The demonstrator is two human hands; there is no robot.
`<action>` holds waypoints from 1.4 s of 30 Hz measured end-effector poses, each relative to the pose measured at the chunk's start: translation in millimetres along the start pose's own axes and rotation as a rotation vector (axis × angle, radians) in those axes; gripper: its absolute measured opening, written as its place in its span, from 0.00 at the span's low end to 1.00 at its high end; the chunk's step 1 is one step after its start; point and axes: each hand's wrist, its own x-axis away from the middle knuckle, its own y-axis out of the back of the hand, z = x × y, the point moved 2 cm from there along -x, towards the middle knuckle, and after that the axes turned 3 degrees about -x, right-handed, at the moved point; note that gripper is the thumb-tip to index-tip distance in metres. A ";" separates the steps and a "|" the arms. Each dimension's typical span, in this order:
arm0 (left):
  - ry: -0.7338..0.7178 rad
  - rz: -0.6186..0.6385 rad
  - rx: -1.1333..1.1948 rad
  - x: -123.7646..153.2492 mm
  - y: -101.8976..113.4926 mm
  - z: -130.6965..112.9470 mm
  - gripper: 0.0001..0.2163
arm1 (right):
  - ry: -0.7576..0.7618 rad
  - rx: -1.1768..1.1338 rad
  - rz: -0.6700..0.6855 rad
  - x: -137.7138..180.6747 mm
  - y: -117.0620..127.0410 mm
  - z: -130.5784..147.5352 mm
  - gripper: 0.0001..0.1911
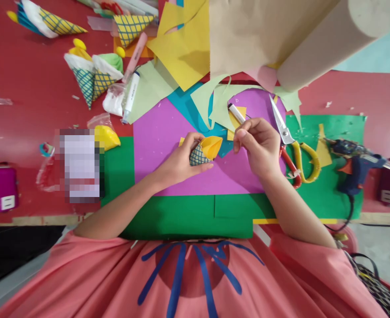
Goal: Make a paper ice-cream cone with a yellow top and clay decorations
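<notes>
My left hand (pixel 185 162) is closed around a small paper cone (pixel 199 155) with a blue lattice pattern. Folded orange-yellow paper (pixel 212 147) sticks out of the cone's wide end, toward my right hand. A short gap away, my right hand (pixel 257 145) is raised with thumb and fingertips pinched together; whatever may be between them is too small to make out. Behind its fingers a white marker (pixel 236 113) lies on yellow paper scraps. Both hands are above a purple paper sheet (pixel 162 168).
Scissors (pixel 289 145) lie right of my right hand, with a glue gun (pixel 356 170) beyond. Several finished cones (pixel 93 75) rest at the upper left. A bag of yellow clay (pixel 106 138) is left of the purple sheet. A large paper roll (pixel 327 48) stands at the back.
</notes>
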 end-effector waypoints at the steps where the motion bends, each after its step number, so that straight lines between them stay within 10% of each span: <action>1: 0.001 0.003 0.005 0.2 -0.3 -0.3 0.27 | -0.006 0.001 0.010 -1.4 1.5 0.7 0.12; 15: 0.236 0.053 0.816 -8.6 -14.0 -10.4 0.27 | -0.252 -0.213 0.245 1.6 -10.7 -19.7 0.18; 29: 0.073 -0.030 0.648 -12.8 -15.2 -2.4 0.28 | -0.278 -0.238 0.213 10.2 -16.7 -19.8 0.21; 42: -0.016 -0.136 0.478 -11.3 -13.6 1.8 0.26 | 0.117 0.495 0.338 25.2 -24.8 -12.6 0.20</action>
